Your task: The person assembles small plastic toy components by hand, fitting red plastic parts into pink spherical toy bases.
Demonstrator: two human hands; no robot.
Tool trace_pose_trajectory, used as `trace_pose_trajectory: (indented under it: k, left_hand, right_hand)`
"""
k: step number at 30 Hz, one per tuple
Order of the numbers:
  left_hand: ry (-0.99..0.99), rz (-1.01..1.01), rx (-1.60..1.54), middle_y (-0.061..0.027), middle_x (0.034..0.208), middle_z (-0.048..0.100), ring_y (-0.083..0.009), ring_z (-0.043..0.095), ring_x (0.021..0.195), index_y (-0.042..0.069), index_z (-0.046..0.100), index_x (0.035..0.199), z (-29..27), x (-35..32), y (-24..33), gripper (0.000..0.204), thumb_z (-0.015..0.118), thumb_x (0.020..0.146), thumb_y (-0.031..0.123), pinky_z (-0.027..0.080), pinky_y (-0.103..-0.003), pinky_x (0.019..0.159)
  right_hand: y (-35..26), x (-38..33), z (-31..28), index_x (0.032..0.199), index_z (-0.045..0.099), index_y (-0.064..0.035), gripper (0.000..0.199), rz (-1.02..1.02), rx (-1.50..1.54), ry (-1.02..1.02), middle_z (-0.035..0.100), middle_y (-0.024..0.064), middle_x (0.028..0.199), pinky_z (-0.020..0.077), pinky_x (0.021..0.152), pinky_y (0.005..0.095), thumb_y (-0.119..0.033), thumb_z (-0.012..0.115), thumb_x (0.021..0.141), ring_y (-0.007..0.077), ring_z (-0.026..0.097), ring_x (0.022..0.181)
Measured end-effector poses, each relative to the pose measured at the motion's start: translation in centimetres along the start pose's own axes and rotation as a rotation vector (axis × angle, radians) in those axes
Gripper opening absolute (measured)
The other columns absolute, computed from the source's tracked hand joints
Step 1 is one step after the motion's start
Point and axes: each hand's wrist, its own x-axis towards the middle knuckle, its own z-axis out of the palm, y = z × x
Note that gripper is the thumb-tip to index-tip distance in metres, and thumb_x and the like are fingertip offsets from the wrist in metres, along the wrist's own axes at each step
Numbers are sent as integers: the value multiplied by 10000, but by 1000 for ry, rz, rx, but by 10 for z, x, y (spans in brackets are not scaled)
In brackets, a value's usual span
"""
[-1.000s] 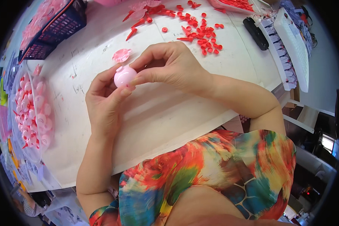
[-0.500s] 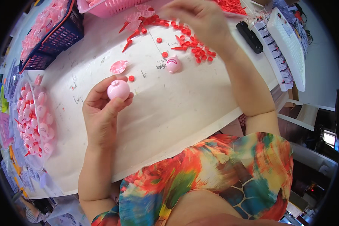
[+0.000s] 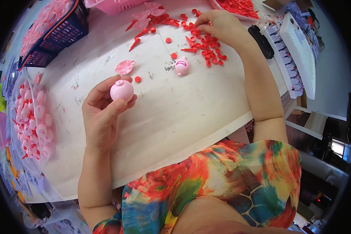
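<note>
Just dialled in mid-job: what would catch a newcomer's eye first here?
The left hand holds a round pink ball-shaped piece up over the white table. Farther back, the right hand reaches into a scatter of small red parts, and another pink ball piece sits alone between them.

On the table (image 3: 191, 113), the left hand (image 3: 101, 113) holds a ball-shaped piece (image 3: 121, 90) near the middle, a second ball piece (image 3: 182, 66) lies to its right, and beyond that the right hand (image 3: 218, 25) rests in a scatter of small parts (image 3: 208, 50), with a basket (image 3: 54, 35) far left.
</note>
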Motion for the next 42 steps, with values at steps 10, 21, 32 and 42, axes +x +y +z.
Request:
trace_pose_trajectory:
  k: [10,21,32,42]
  left_hand:
    - [8,-65,-28,-118,980,590,-181,596,848,-5,533,1067,3,-1,2,433,699,684,111,513,-289,744]
    - [-1,-78,-40,-135,1004,590,-172,583,869,-7,539,1061,5,-1,1,412,684,686,81,501,-291,757]
    - [-71,-19,-8,-139,1044,568,-181,605,827,3,501,1120,-7,3,-4,435,658,730,116,513,-272,737]
    - [-65,-8,1,-153,1060,561,-185,605,832,-13,481,1144,-8,6,-2,447,645,750,121,514,-277,744]
  right_hand:
    - [-8,2,5,864,621,-20,230,109,-24,13,625,81,721,454,597,259,-219,629,748,155,589,627]
    - [-10,10,23,854,622,-36,170,-359,-81,255,600,107,862,431,768,324,-165,576,754,251,555,848]
    - [-67,-29,22,837,623,-35,116,-388,411,20,608,46,769,443,597,240,-128,590,776,131,557,672]
    - [-80,-36,45,810,621,-62,128,-436,354,-210,587,61,768,444,652,303,-165,582,743,220,559,715]
